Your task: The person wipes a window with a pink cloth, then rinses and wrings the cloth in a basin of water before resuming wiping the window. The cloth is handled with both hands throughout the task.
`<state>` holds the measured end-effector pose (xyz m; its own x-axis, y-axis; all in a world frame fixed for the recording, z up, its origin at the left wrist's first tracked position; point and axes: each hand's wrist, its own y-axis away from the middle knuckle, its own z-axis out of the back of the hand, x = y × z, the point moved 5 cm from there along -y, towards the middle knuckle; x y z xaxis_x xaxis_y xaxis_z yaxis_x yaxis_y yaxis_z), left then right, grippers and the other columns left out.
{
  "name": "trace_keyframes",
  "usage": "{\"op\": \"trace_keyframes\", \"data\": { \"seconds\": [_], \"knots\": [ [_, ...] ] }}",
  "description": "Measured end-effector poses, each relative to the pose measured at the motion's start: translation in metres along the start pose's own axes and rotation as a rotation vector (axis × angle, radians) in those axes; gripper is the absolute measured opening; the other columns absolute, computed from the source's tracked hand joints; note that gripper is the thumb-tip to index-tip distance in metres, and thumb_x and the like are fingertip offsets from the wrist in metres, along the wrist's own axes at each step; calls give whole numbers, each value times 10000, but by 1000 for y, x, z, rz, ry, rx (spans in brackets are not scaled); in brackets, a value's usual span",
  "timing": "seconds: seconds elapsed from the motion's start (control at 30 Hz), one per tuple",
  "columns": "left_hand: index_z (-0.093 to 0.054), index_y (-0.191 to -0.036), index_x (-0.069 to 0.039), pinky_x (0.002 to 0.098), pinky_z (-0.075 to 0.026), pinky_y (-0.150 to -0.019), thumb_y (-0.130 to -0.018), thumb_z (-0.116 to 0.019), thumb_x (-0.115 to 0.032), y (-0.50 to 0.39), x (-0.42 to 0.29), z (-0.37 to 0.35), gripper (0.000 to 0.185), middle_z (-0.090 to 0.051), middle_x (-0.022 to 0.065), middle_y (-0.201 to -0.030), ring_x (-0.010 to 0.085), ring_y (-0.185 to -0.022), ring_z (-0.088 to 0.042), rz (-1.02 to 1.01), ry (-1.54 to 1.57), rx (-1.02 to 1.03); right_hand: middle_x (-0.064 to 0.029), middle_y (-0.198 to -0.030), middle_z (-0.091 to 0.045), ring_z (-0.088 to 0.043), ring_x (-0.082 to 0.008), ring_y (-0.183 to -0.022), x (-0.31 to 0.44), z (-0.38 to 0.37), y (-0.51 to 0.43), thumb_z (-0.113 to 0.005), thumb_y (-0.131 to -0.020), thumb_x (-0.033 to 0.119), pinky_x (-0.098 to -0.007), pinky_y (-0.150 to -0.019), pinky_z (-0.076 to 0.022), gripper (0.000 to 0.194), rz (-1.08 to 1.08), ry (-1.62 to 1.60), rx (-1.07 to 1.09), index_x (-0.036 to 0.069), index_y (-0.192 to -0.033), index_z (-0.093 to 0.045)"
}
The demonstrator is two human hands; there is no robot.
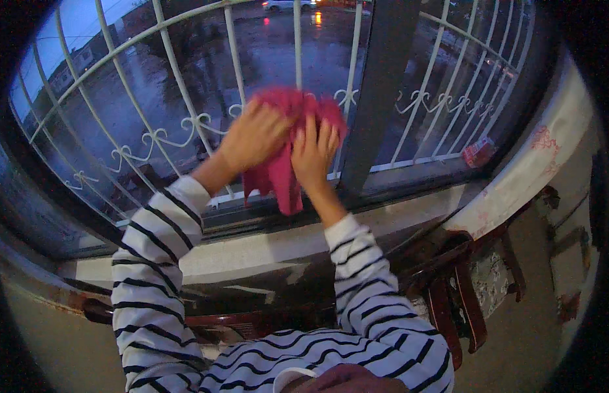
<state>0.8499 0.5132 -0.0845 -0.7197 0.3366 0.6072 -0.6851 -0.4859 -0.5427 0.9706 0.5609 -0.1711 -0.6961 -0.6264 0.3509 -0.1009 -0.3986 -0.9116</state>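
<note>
A pink cloth (284, 172) is bunched between both my hands in front of the window. My left hand (257, 132) grips its left part, with the fingers curled into the folds. On the right part, my right hand (314, 152) lies with its fingers bent over the fabric. The cloth's lower end hangs down over the bottom of the window frame (353, 147). Whether the cloth touches the glass I cannot tell. White metal window bars (298, 54) with scrolled ornaments stand behind it.
Below the window runs a pale sill (294, 243). Dark reddish wooden furniture (469, 304) stands at the lower right, under a pale, red-patterned curved surface (525, 167). A red and white packet (478, 151) is at the window's right corner. Outside, a car (287, 5) is visible.
</note>
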Motion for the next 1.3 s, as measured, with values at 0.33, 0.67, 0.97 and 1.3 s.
{"op": "trace_keyframes", "data": {
  "seconds": [0.33,0.67,0.97,1.3],
  "knots": [
    [-576,-1334,-120,435,-363,-1098,-846,-622,-263,49,-49,-40,511,-618,44,-1135,218,-1122,-573,-69,106,69,-327,-1433,-411,-371,-551,-1325,-9,2,74,-577,-976,268,-604,-1109,-313,483,-203,-67,35,33,-1393,-509],
    [-549,-1383,-144,461,-358,-1092,-853,-645,-263,-44,-6,35,552,-604,64,-1132,253,-1121,-556,100,89,-165,-286,-1461,-399,-321,-523,-1377,-5,9,-26,-547,-985,273,-624,-1126,-263,524,-203,-2,-122,117,-1475,-446],
    [-538,-1378,-72,453,-362,-1117,-810,-642,-116,49,-64,-9,579,-572,144,-1303,340,-1267,-510,142,529,83,-316,-1552,-261,-193,-535,-1440,1,-11,67,-518,-969,238,-586,-1185,-155,570,-361,-235,1,1,-1471,-388],
    [-609,-1273,-68,434,-418,-1041,-846,-661,12,302,2,104,437,-645,149,-1254,340,-1209,-577,1058,199,-157,-60,-1083,-621,-562,-298,-1060,84,-28,11,-686,-846,261,-503,-979,-417,433,748,-135,188,267,-1279,-682]
  ]
}}
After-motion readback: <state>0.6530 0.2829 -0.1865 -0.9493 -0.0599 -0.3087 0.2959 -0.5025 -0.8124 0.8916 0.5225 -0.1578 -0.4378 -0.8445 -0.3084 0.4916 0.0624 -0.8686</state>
